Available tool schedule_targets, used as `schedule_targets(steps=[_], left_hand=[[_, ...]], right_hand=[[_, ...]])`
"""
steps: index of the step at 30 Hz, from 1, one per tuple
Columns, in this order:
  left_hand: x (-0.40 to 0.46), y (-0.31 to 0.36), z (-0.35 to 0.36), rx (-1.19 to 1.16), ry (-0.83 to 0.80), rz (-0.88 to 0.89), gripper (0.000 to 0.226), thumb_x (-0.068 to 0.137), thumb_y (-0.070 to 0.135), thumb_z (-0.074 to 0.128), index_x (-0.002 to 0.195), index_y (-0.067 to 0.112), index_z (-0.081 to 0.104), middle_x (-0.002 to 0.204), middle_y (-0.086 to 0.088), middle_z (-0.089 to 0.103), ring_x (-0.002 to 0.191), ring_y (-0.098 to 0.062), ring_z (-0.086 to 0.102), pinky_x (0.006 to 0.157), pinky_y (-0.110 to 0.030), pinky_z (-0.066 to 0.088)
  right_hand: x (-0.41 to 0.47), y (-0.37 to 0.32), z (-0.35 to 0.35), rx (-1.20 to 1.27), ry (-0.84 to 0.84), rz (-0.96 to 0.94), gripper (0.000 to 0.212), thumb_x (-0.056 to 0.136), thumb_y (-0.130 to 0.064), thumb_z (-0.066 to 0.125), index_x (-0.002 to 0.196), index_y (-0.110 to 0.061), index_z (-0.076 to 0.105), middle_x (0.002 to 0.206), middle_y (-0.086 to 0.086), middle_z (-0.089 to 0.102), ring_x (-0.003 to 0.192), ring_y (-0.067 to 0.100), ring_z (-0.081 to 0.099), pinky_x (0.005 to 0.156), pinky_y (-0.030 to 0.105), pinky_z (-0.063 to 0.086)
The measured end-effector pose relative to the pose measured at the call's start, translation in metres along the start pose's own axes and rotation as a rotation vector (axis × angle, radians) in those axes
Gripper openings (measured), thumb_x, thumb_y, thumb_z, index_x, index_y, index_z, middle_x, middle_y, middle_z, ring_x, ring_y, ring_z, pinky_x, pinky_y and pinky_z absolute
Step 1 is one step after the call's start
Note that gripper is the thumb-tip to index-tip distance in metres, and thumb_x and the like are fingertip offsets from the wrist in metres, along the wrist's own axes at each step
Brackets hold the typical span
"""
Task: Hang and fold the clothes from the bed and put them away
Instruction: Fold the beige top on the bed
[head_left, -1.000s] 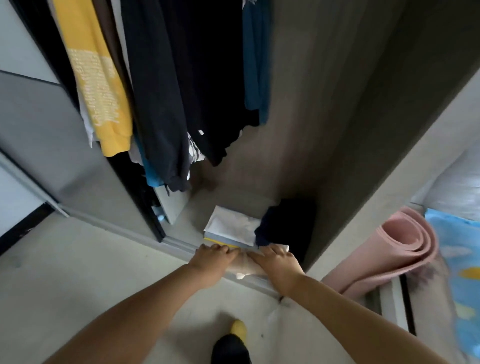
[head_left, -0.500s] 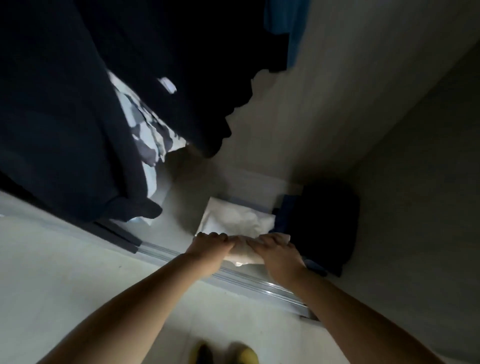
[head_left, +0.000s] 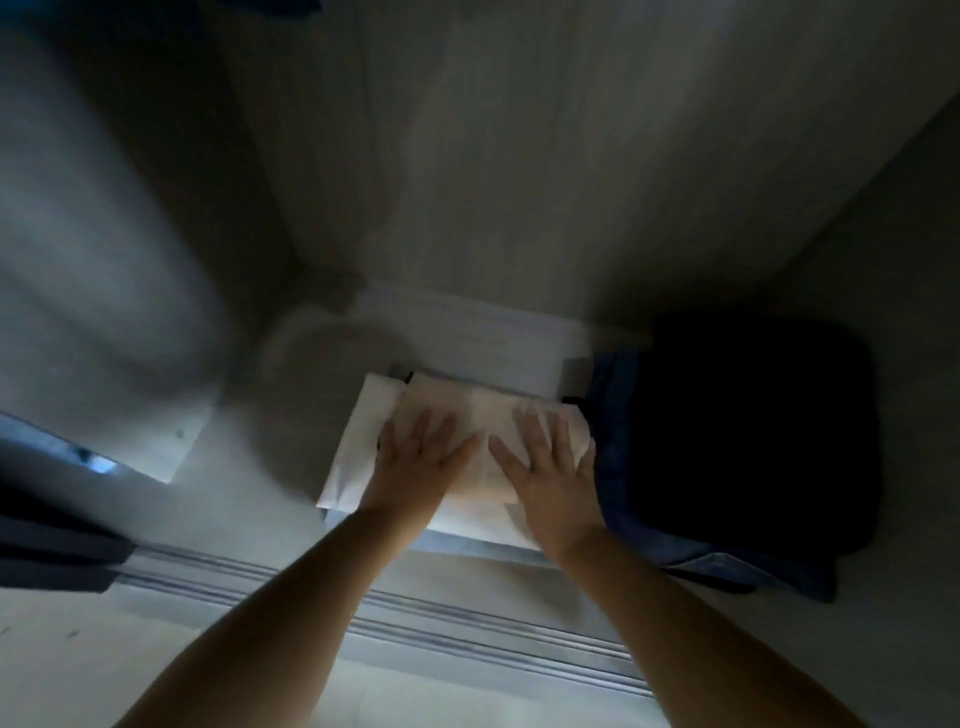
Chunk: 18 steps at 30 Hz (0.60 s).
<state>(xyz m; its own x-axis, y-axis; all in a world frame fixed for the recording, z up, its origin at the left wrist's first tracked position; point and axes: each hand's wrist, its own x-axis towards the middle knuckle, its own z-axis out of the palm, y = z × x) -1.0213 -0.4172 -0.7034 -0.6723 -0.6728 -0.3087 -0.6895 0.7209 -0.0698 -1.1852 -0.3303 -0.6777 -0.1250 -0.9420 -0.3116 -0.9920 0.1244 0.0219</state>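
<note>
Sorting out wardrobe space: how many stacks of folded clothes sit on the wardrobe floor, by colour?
Light stack: 1, with both hands, left hand and right hand, flat on the top piece.
Dark stack: 1.
Total: 2.

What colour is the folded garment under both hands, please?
Cream-white folded garment, clearest in the head view.

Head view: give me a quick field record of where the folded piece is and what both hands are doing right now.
item: pale folded garment, on top of the white stack
place: wardrobe floor, behind the sliding-door track
left hand: flat, fingers spread, pressing the garment
right hand: flat, fingers spread, pressing the garment
neighbour: dark folded pile to the right
</note>
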Motion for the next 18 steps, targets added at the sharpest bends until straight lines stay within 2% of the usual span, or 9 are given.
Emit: schedule_targets(steps=[1,3,5,7,10,12,15,18], left_hand=[[0.002,0.005,0.024,-0.021,-0.022,0.004,0.075,0.096,0.010,0.027,0.144,0.035,-0.025,0.159,-0.006,-0.018,0.142,-0.037,-0.022,0.109,-0.066,-0.002],[0.004,0.014,0.058,-0.065,0.033,0.004,0.099,0.095,0.010,0.047,0.132,0.038,-0.040,0.154,-0.006,-0.032,0.131,-0.036,-0.039,0.105,-0.064,-0.014],[0.005,0.017,0.064,-0.066,0.071,-0.005,0.109,0.092,0.012,0.054,0.128,0.039,-0.045,0.146,-0.004,-0.041,0.126,-0.033,-0.043,0.101,-0.062,-0.018],[0.003,0.015,0.057,-0.046,0.004,0.003,0.111,0.092,0.011,0.053,0.127,0.039,-0.048,0.147,-0.004,-0.042,0.127,-0.032,-0.044,0.103,-0.062,-0.016],[-0.010,0.014,0.027,-0.054,-0.147,0.006,0.099,0.092,0.016,0.053,0.144,0.036,-0.028,0.156,-0.006,-0.028,0.142,-0.030,-0.026,0.110,-0.063,-0.008],[-0.026,0.016,-0.007,-0.072,-0.182,0.023,0.085,0.095,0.026,0.049,0.149,0.032,-0.017,0.158,-0.004,-0.022,0.146,-0.025,-0.017,0.114,-0.060,-0.003],[-0.049,0.020,-0.076,-0.119,-0.091,0.013,0.064,0.101,0.035,0.037,0.153,0.026,0.002,0.161,-0.005,-0.006,0.148,-0.022,-0.003,0.117,-0.050,0.004],[-0.070,0.026,-0.154,-0.161,0.000,-0.035,0.057,0.101,0.036,0.037,0.152,0.023,0.015,0.160,-0.007,0.010,0.146,-0.021,0.012,0.116,-0.042,0.013]], right_hand=[[-0.002,-0.002,0.021,-0.008,-0.019,0.013,0.076,0.097,-0.019,0.042,0.150,-0.041,-0.009,0.156,0.013,-0.027,0.134,0.047,-0.033,0.102,0.070,-0.015],[-0.005,-0.004,0.054,-0.029,-0.010,0.029,0.078,0.097,-0.016,0.039,0.149,-0.041,-0.013,0.155,0.016,-0.026,0.127,0.049,-0.039,0.093,0.067,-0.030],[-0.004,-0.003,0.062,-0.054,-0.024,0.038,0.080,0.097,-0.018,0.040,0.147,-0.040,-0.018,0.155,0.018,-0.026,0.129,0.050,-0.037,0.091,0.066,-0.032],[-0.001,-0.004,0.056,-0.073,-0.119,0.035,0.084,0.096,-0.022,0.044,0.146,-0.040,-0.021,0.154,0.017,-0.030,0.134,0.048,-0.033,0.095,0.066,-0.027],[-0.006,-0.001,0.028,-0.030,-0.289,0.030,0.087,0.094,-0.026,0.049,0.148,-0.039,-0.017,0.155,0.009,-0.030,0.139,0.040,-0.031,0.103,0.067,-0.018],[-0.019,0.002,-0.001,0.025,-0.306,0.035,0.083,0.095,-0.026,0.047,0.149,-0.039,-0.015,0.158,0.005,-0.025,0.142,0.035,-0.027,0.107,0.065,-0.014],[-0.046,0.006,-0.060,0.069,-0.282,0.056,0.078,0.096,-0.028,0.045,0.151,-0.034,-0.010,0.161,0.005,-0.012,0.147,0.028,-0.012,0.113,0.059,-0.002],[-0.073,0.007,-0.129,0.093,-0.229,0.094,0.072,0.095,-0.025,0.044,0.153,-0.027,0.001,0.159,0.007,0.012,0.144,0.026,0.018,0.111,0.046,0.022]])
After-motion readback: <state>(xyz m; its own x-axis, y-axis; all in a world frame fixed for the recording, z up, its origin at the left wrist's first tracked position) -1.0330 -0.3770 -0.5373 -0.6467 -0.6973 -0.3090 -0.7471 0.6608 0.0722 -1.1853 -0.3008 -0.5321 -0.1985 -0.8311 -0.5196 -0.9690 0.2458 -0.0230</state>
